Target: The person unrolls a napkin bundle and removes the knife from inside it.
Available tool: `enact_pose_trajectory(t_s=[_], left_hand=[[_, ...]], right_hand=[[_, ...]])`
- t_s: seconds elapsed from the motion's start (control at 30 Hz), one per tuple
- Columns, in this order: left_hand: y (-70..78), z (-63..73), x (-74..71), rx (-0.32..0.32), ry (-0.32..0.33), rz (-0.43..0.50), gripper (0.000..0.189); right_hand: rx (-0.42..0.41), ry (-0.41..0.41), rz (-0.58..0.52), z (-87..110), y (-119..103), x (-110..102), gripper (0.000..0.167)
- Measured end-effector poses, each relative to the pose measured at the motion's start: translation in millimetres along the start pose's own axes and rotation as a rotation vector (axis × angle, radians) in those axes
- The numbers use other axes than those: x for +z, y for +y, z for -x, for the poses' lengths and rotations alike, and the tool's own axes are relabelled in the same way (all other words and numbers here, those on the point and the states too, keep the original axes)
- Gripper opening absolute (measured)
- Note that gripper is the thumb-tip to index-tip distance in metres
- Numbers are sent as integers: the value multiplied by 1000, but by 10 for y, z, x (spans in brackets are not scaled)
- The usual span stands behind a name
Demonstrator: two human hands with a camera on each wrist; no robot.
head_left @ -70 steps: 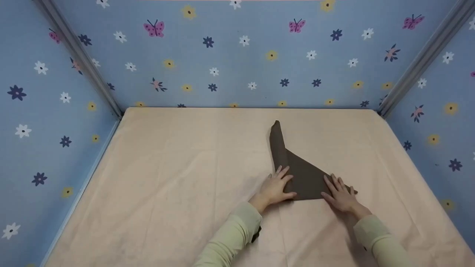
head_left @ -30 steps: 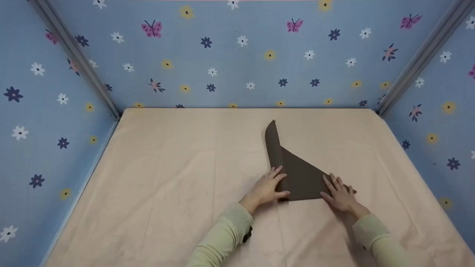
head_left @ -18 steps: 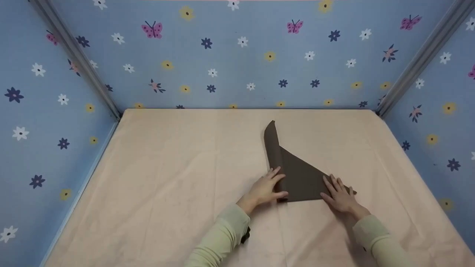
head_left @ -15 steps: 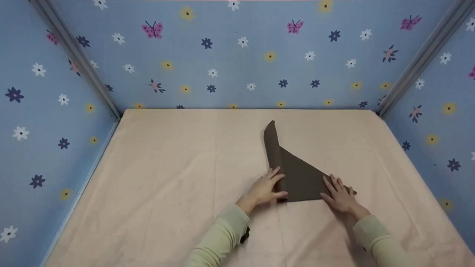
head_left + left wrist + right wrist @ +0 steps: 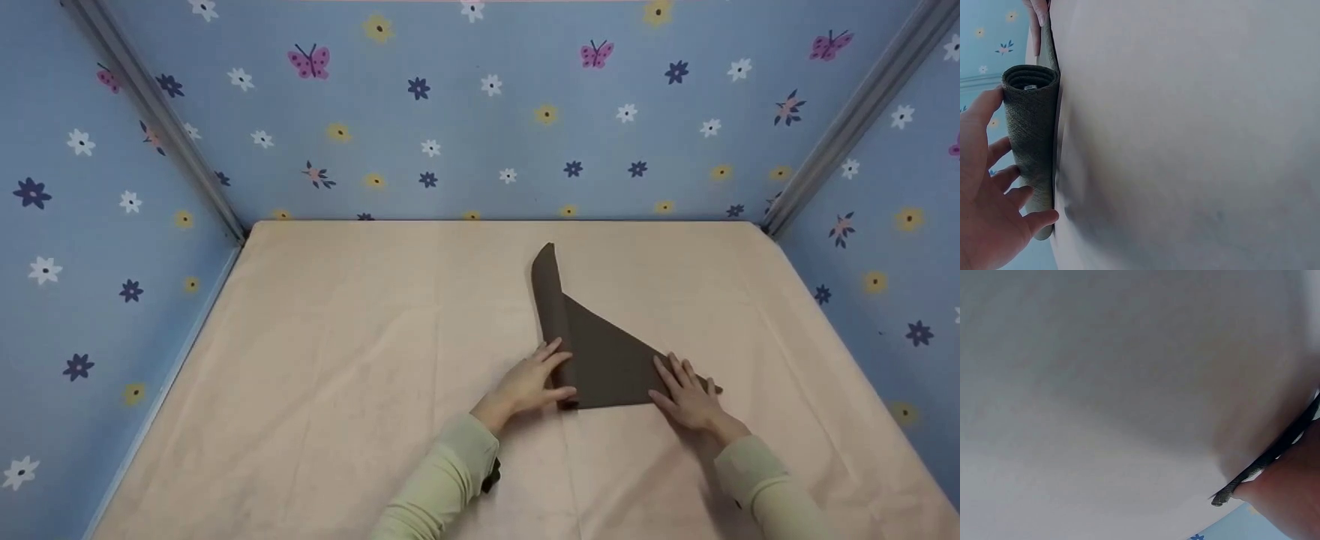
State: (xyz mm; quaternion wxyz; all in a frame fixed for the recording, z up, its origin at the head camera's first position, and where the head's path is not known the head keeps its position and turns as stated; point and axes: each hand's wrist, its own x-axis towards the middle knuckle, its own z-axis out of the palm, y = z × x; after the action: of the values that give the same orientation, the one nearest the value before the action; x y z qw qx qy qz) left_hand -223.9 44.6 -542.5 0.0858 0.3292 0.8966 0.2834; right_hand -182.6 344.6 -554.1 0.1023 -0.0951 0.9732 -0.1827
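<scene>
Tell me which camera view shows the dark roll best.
The left wrist view: the roll is close, its coiled layers visible at one end. The head view shows it from above, partly covered by the left hand. The right wrist view shows only the dark sheet's edge.

The left hand (image 5: pixel 529 382) lies at the rolled left edge of the dark sheet (image 5: pixel 611 367), fingers slightly bent, spread apart and touching it, the thumb closest to the sheet's near edge. The right hand (image 5: pixel 688 394) rests on the sheet's right part, fingers extended and fanned. The left forearm (image 5: pixel 442 484) and right forearm (image 5: pixel 780 495), both sleeved, slant in from the sheet's near side.
</scene>
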Motion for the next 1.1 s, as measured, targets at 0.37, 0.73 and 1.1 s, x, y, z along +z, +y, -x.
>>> enact_pose_trajectory(t_s=[0.37, 0.73, 1.1], left_hand=[[-79, 55, -4, -9, -6, 14, 62], [-139, 127, -64, -44, -37, 26, 62], [-78, 162, -120, -83, -72, -13, 61]], right_hand=[[-2, -25, 2, -2, 11, -7, 65], [-4, -17, -10, -9, 23, -2, 66], [0, -25, -2, -10, 12, -4, 66]])
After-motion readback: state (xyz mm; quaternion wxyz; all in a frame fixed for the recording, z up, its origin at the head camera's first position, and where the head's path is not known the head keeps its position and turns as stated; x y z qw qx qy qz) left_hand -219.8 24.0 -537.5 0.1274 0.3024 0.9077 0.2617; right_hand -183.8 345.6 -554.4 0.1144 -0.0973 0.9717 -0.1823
